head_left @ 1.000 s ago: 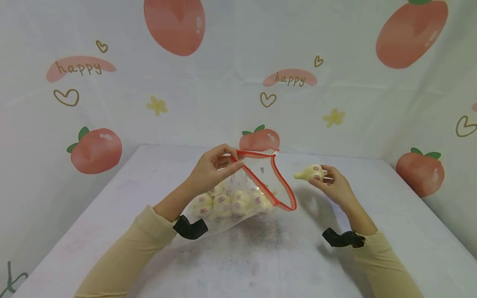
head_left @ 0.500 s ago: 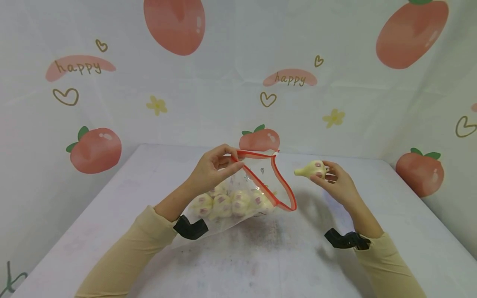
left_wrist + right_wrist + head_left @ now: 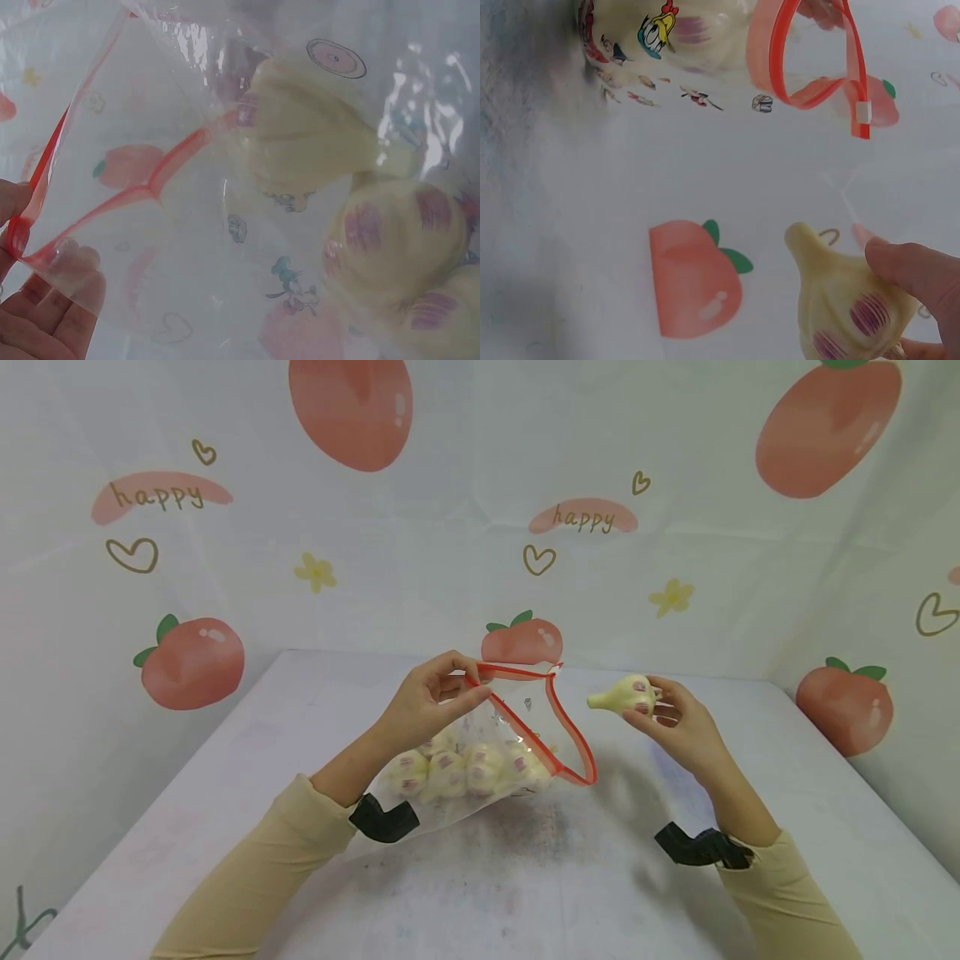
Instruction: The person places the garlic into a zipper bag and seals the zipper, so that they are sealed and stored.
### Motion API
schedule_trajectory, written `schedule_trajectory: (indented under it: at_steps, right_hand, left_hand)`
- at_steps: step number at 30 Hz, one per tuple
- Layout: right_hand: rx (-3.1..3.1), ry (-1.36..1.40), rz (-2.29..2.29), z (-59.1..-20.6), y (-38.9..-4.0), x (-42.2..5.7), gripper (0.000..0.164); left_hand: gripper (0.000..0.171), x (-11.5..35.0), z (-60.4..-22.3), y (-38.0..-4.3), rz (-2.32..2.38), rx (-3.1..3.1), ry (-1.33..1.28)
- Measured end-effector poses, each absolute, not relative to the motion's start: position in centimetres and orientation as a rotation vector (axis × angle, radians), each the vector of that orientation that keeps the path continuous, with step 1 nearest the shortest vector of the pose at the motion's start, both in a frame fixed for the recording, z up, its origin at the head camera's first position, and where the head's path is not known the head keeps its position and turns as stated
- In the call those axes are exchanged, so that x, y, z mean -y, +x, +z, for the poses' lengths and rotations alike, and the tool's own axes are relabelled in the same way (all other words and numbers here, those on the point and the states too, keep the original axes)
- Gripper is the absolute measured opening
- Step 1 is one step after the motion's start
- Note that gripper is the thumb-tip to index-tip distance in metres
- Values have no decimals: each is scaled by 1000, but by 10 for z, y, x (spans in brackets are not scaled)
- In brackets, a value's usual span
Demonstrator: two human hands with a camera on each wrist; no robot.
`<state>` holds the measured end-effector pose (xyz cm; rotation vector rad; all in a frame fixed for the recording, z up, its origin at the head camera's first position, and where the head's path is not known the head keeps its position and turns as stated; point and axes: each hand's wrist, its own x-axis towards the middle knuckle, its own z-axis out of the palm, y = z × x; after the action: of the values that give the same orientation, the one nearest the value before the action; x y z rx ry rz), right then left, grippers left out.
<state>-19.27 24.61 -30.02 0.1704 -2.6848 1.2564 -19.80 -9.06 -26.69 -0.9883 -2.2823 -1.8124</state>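
My left hand [image 3: 435, 697] pinches the red-edged rim of a clear zip bag [image 3: 551, 727], whose mouth gapes toward the right. Several garlic bulbs [image 3: 483, 768] with purple streaks lie inside the bag; the left wrist view shows some garlic bulbs [image 3: 405, 232] close up through the printed plastic. To the right of the mouth, my right hand [image 3: 682, 727] grips one garlic bulb [image 3: 636, 695] by its root end, raised above the table, its stem pointing left at the bag. A white slider [image 3: 864, 112] sits on the red zip strip in the right wrist view.
The white table [image 3: 480, 893] has dark smudges in front of the bag. Behind it hangs a pale backdrop [image 3: 420, 602] printed with red fruit, hearts and flowers. Each wrist carries a black band, such as the left band [image 3: 384, 818].
My right hand has risen a little with the garlic bulb, which has tilted closer to level. The left hand and the bag have stayed in place.
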Motion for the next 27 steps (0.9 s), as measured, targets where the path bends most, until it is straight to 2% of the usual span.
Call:
schedule_trajectory:
  at_steps: [27]
  right_hand:
    - [2646, 286, 1193, -279, -173, -229, 64]
  left_hand:
    - [14, 89, -269, -198, -1833, 2279, -992]
